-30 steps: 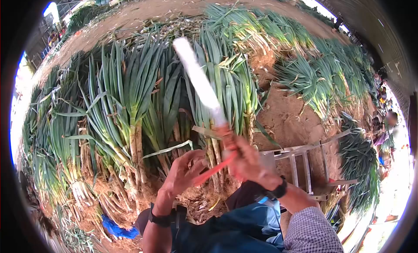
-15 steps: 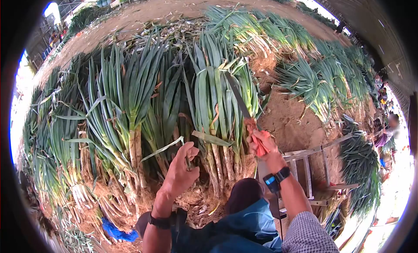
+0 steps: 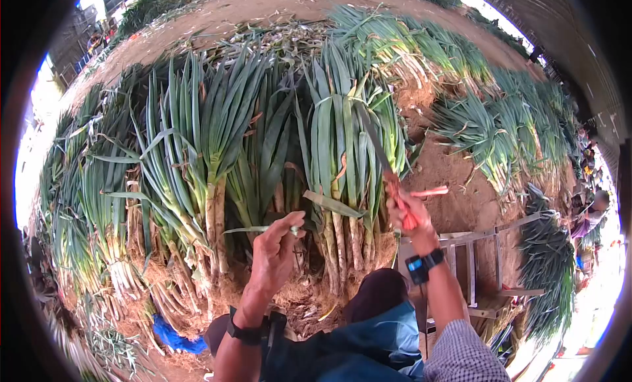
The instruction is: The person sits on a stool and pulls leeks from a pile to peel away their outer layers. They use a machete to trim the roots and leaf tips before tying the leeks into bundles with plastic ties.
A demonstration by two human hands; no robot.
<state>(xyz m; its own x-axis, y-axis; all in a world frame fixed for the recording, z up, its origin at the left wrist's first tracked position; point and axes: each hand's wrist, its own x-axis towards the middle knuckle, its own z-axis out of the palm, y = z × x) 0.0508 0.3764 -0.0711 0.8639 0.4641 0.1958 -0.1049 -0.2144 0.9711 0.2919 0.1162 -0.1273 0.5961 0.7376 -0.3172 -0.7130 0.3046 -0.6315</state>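
My right hand [image 3: 411, 214] is closed round the red-wrapped handle of a long knife. Its dark blade [image 3: 374, 140] slants up and left across a tied bunch of leeks [image 3: 337, 132] that stands upright before me. A red strip [image 3: 431, 191] sticks out from the handle to the right. Lower and to the left, my left hand [image 3: 275, 247] pinches a narrow leek leaf [image 3: 247, 230], with a pale bit showing at the fingertips. A broad, dry-edged leaf [image 3: 332, 203] lies across the lower stalks of the bunch, between my hands.
More leek bunches [image 3: 204, 119] stand packed to the left, roots down. Others lie on the soil [image 3: 444, 181] at the right. A wooden frame [image 3: 471, 270] is beside my right arm, and blue plastic [image 3: 176, 336] lies low left. A person [image 3: 589, 214] is far right.
The view has shifted, so the leeks appear further right. My left fingers have drawn closer together, and the leaf lies flatter. The red strip now points out from my right hand.
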